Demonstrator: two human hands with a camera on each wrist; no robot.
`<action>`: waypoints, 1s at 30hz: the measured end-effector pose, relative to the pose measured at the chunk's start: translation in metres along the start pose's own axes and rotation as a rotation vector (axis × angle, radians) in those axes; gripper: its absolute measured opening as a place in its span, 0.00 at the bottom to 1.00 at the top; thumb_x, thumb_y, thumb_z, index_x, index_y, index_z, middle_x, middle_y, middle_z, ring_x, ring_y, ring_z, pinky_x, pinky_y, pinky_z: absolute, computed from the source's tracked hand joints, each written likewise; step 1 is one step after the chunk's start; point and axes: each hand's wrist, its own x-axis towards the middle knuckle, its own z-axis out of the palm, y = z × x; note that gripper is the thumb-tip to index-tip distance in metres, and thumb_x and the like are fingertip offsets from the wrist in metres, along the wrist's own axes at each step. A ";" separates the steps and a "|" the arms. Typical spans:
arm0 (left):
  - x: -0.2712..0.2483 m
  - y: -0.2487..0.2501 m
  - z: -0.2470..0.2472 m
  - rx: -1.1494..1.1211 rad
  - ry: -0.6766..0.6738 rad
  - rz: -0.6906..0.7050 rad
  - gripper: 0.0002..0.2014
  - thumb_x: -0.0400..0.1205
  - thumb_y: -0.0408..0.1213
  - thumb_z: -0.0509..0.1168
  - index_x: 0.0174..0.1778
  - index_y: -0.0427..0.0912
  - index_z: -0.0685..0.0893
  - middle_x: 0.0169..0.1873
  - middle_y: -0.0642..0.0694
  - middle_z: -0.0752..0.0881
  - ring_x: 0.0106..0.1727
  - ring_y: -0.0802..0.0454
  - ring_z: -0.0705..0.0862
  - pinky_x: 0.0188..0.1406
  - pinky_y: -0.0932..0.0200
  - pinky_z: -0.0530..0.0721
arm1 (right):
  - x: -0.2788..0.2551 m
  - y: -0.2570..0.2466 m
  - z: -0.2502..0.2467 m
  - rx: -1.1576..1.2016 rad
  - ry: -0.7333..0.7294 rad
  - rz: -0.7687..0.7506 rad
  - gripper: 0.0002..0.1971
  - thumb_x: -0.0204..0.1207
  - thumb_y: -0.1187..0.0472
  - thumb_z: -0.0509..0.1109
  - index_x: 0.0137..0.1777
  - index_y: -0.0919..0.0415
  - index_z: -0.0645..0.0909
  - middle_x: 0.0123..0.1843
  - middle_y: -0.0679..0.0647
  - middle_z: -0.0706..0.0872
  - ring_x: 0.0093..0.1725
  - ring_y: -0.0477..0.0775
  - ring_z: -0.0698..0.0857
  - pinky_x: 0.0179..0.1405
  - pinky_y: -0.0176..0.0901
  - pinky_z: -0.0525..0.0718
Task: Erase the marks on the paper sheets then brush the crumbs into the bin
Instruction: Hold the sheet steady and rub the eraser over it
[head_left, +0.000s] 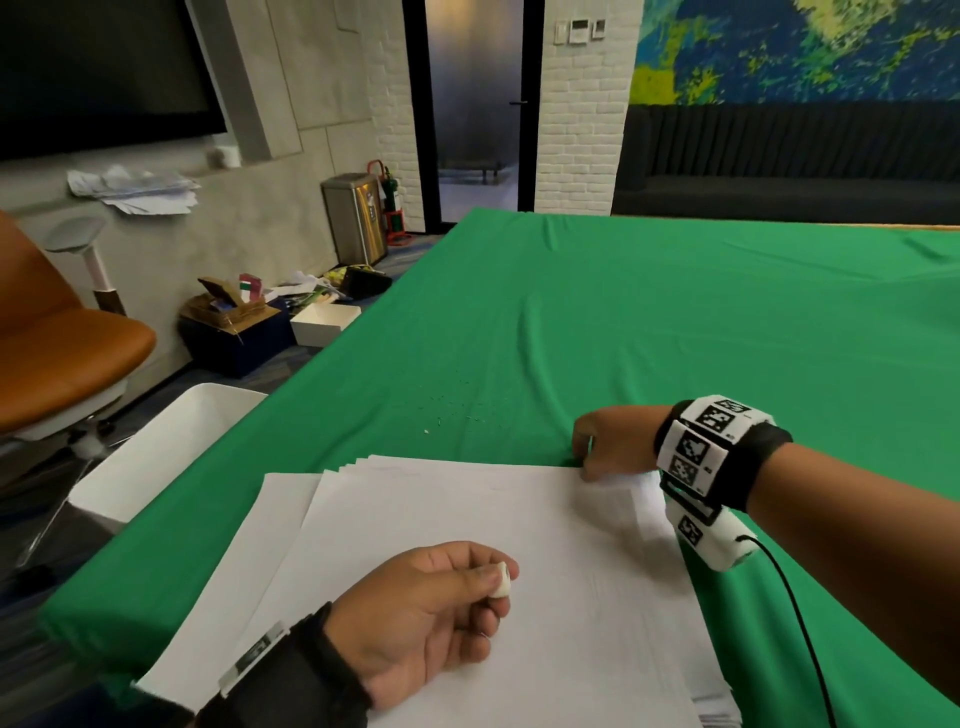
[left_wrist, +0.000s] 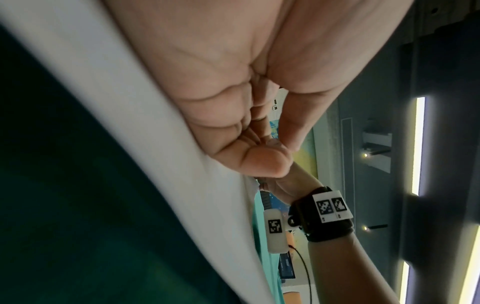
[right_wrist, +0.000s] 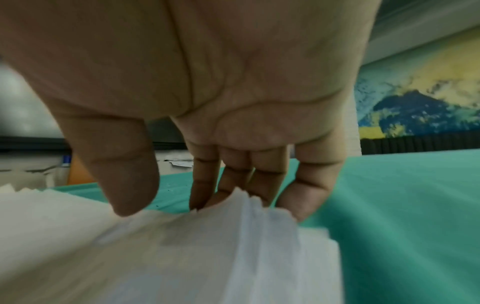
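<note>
A stack of white paper sheets (head_left: 519, 545) lies on the green cloth (head_left: 675, 322) at the table's near edge. My left hand (head_left: 485, 578) rests on the top sheet and pinches a small white eraser (head_left: 502, 582) between thumb and fingertips; in the left wrist view the eraser (left_wrist: 276, 145) barely shows. My right hand (head_left: 589, 457) is at the stack's far right corner. There the thumb (right_wrist: 135, 195) lies on top and the fingers (right_wrist: 259, 181) curl under the lifted corner of the sheets (right_wrist: 155, 257). Pale eraser crumbs (head_left: 457, 410) are scattered on the cloth beyond the stack.
A white rectangular bin (head_left: 171, 441) stands on the floor against the table's left edge. An orange chair (head_left: 62, 353) is farther left, with boxes of clutter (head_left: 234, 322) and a steel trash can (head_left: 356, 218) behind. Green cloth stretches far and right.
</note>
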 end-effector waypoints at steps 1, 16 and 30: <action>0.000 -0.002 0.002 0.001 0.018 0.013 0.11 0.77 0.30 0.74 0.54 0.31 0.89 0.39 0.35 0.84 0.35 0.48 0.82 0.31 0.58 0.86 | -0.005 0.002 0.002 0.021 0.058 -0.011 0.19 0.79 0.53 0.72 0.68 0.56 0.83 0.64 0.55 0.87 0.61 0.59 0.86 0.54 0.42 0.82; -0.028 0.069 -0.052 1.406 0.253 0.148 0.03 0.79 0.49 0.74 0.47 0.61 0.88 0.51 0.66 0.88 0.57 0.67 0.84 0.64 0.62 0.80 | -0.066 0.014 0.042 0.053 0.085 -0.056 0.30 0.70 0.32 0.78 0.64 0.48 0.76 0.65 0.47 0.76 0.57 0.54 0.81 0.60 0.51 0.84; -0.062 0.078 -0.151 1.042 0.524 0.053 0.08 0.80 0.34 0.76 0.43 0.54 0.92 0.46 0.48 0.94 0.55 0.44 0.90 0.69 0.41 0.82 | -0.082 0.034 0.041 -0.010 0.005 0.097 0.20 0.80 0.35 0.68 0.44 0.50 0.67 0.40 0.45 0.77 0.33 0.45 0.73 0.31 0.39 0.69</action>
